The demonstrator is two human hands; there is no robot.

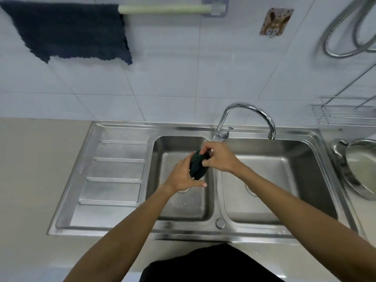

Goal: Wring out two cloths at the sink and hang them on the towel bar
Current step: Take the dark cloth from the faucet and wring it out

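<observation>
While gripped, one cloth, two hands.

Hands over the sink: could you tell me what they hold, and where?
Both hold one bunched dark cloth: left hand at its lower end, right hand at its upper end.

Upper right: metal shower hose, patterned wall hook. Mid right: wire rack. Right edge: steel bowl on counter.
</observation>
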